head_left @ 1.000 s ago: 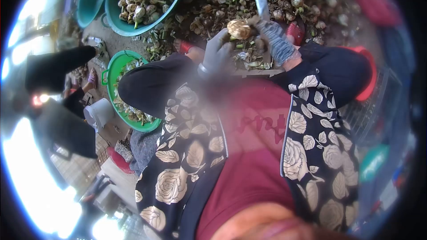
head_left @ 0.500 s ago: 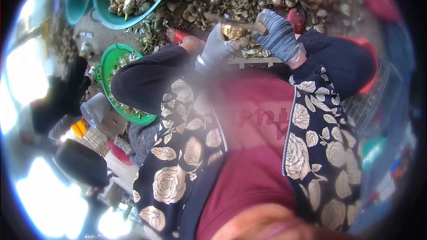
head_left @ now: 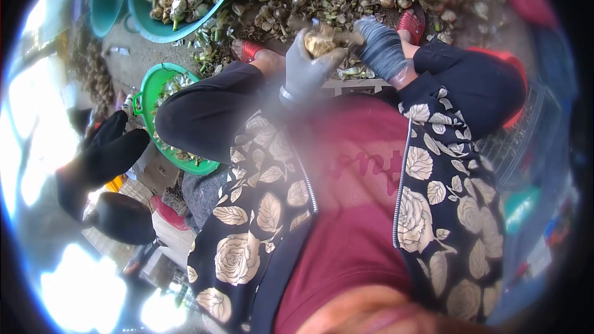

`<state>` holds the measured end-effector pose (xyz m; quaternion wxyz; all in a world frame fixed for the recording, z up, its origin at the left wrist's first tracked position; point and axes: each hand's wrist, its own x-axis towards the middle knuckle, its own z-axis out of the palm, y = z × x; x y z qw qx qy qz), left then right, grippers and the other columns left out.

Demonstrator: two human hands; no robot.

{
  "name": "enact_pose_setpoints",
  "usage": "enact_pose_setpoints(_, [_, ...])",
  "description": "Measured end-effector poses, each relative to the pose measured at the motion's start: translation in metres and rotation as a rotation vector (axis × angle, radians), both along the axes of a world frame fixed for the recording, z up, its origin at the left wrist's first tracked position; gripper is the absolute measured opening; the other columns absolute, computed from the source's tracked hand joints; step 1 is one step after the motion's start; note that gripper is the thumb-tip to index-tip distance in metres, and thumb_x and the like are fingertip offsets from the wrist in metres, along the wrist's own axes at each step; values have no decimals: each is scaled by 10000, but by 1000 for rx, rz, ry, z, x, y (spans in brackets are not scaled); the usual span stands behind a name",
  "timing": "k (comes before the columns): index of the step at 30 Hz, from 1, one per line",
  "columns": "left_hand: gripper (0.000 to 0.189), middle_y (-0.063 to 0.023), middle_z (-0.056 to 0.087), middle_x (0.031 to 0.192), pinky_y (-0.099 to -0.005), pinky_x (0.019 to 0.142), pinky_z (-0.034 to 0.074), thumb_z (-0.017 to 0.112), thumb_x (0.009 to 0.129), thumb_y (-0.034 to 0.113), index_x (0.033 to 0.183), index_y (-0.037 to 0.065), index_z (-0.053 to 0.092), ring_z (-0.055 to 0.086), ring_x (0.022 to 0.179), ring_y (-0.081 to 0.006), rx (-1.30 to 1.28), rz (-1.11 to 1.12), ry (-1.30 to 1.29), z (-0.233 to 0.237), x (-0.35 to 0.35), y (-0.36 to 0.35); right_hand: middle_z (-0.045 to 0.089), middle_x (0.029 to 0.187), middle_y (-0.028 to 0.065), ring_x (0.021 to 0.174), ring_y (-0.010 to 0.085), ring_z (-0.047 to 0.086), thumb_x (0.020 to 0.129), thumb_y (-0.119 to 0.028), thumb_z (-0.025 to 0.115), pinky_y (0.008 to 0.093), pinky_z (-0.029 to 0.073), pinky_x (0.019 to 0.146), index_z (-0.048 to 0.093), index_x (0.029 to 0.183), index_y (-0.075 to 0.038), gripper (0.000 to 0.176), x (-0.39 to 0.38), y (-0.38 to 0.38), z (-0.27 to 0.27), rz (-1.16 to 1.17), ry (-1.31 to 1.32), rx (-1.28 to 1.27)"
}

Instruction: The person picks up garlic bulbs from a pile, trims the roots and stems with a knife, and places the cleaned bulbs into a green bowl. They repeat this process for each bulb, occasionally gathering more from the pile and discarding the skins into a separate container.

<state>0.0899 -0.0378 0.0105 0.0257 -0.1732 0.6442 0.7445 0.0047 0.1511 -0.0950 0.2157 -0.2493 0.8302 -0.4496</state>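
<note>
My left hand (head_left: 304, 75), in a light grey glove, is closed round a pale brown bulb (head_left: 319, 44). To its right, my right hand (head_left: 381, 48) wears a dark striped grey glove, its fingers wrapped round the end of a narrow brown tool (head_left: 351, 38). Motion smears the tool, which lies against or just over the top of the bulb; its far end cannot be made out. Both hands are above my lap, in front of a ground heap of bulbs and trimmings (head_left: 278, 11).
A teal basin (head_left: 146, 25) of bulbs stands at the upper left, with another teal container (head_left: 106, 3) beside it. Below them, a green basin (head_left: 147, 88) holds trimmings. A person in dark clothes (head_left: 111, 148) is at the left. Something red (head_left: 516, 65) shows beside my right knee.
My left hand has turned slightly around the bulb, and the tool has shifted and blurred. The person at the left has moved, now covering most of the grey bucket.
</note>
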Motion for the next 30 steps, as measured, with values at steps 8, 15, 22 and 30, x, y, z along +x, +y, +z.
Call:
enact_pose_setpoints(8, [499, -99, 559, 936, -279, 754, 474, 702, 682, 48, 1094, 11, 423, 581, 854, -167, -525, -176, 81, -13, -1, -8, 631, 709, 40, 445, 103, 526, 823, -201, 608, 221, 423, 407, 594, 983, -32, 234, 8, -20, 56, -419, -602, -345])
enact_pose_setpoints(15, [326, -101, 585, 873, -290, 611, 477, 599, 776, 60, 1082, 40, 490, 594, 722, -182, -347, -275, -173, -68, 5, -21, 611, 708, 59, 366, 112, 484, 805, -300, 645, 242, 401, 338, 576, 989, -36, 329, 22, -45, 50, -424, -954, -182])
enact_pose_setpoints(22, [362, -66, 539, 725, -318, 592, 479, 547, 851, 382, 944, 35, 501, 546, 640, -190, 532, 487, 141, -36, -70, -135, 456, 1244, 175, 683, 201, 612, 824, -223, 596, 325, 523, 600, 290, 1317, -35, 610, -9, 3, 21, -280, -1293, -648])
enact_pose_setpoints(30, [361, -235, 625, 838, -391, 750, 463, 637, 708, 306, 864, -17, 588, 598, 828, -392, -775, 374, -446, -175, -105, -116, 586, 922, 182, 717, 297, 609, 908, -219, 471, 375, 520, 619, 329, 1272, 9, 452, 3, -11, 44, -261, -1301, -443])
